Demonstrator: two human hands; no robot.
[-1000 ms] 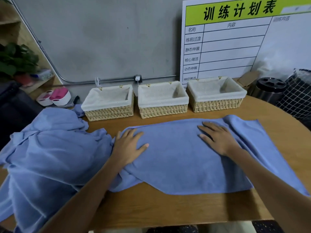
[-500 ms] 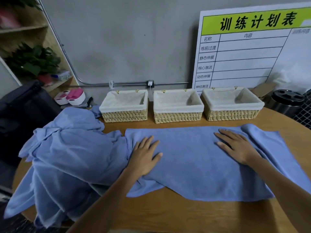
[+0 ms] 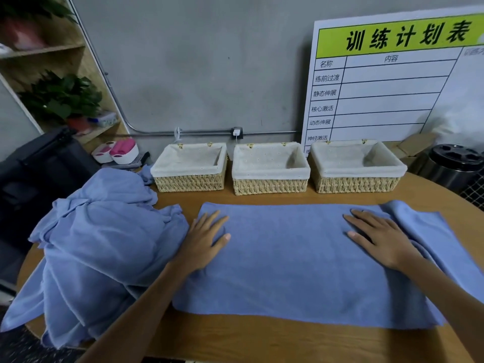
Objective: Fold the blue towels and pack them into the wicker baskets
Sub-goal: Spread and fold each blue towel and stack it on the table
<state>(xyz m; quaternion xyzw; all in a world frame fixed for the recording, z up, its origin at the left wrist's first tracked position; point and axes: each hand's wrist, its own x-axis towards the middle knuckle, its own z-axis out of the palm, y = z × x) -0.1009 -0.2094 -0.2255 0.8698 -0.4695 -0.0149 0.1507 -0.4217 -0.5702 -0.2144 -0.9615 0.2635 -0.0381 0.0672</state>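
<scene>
Head view. Risks: the spread towel (image 3: 288,258) has a bunched ridge at its right end, which, if left, would likely give an uneven fold; its near edge lies close to the surface (image 3: 262,339) rim and may slide off when pulled; the heap of towels (image 3: 99,244) at lower left already overhangs and may slip to the floor. Left hand (image 3: 207,242) and right hand (image 3: 382,239) lie spread, palms down, flat on the towel at frame centre. The towel is pale blue, soft, mostly smooth. Three lined wicker baskets (image 3: 269,186) stand behind it, holding nothing visible.
</scene>
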